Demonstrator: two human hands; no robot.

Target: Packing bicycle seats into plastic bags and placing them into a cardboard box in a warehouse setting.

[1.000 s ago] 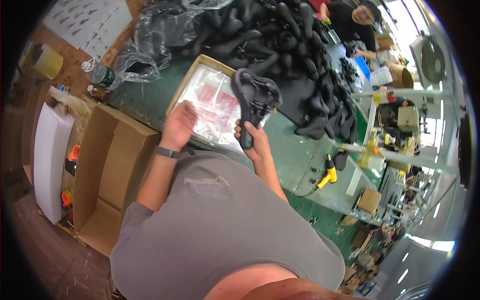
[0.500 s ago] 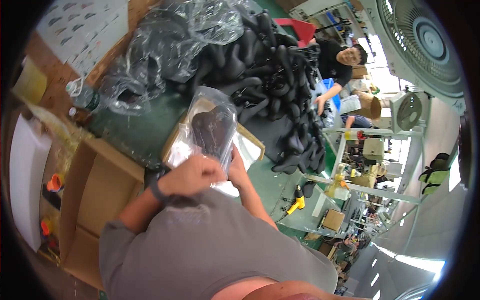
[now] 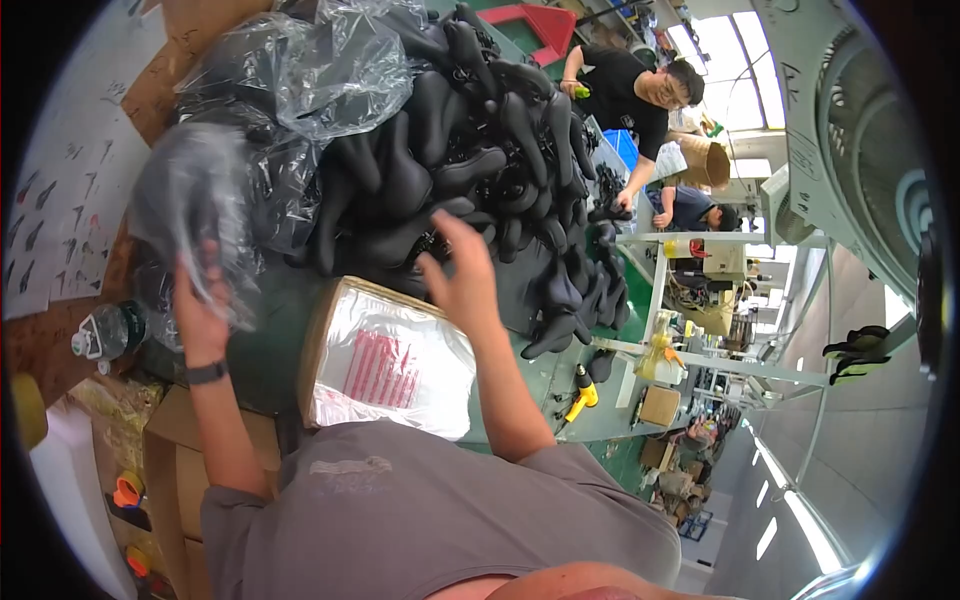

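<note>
My left hand [image 3: 205, 310] is at the far left with a black bicycle saddle in a clear plastic bag [image 3: 190, 205], blurred by motion; its fingers lie against the bag. Similar bagged saddles [image 3: 335, 75] are heaped just beyond. My right hand [image 3: 465, 275] hovers empty with fingers spread, at the near side of a large pile of bare black saddles [image 3: 405, 165]. Between my arms sits a carton [image 3: 312, 365] topped with clear plastic bags [image 3: 440, 375] that bear red print.
An open cardboard box [image 3: 215, 420] stands near left, below a water bottle [image 3: 110, 330]. A yellow heat gun [image 3: 580, 393] lies on the green table to the right. Across the pile a person in black [image 3: 625, 100] handles saddles. A big fan [image 3: 870, 140] is at upper right.
The bagged saddle has gone from above the carton to the far left with my left hand. My right hand has let go and moved up toward the pile, fingers spread.
</note>
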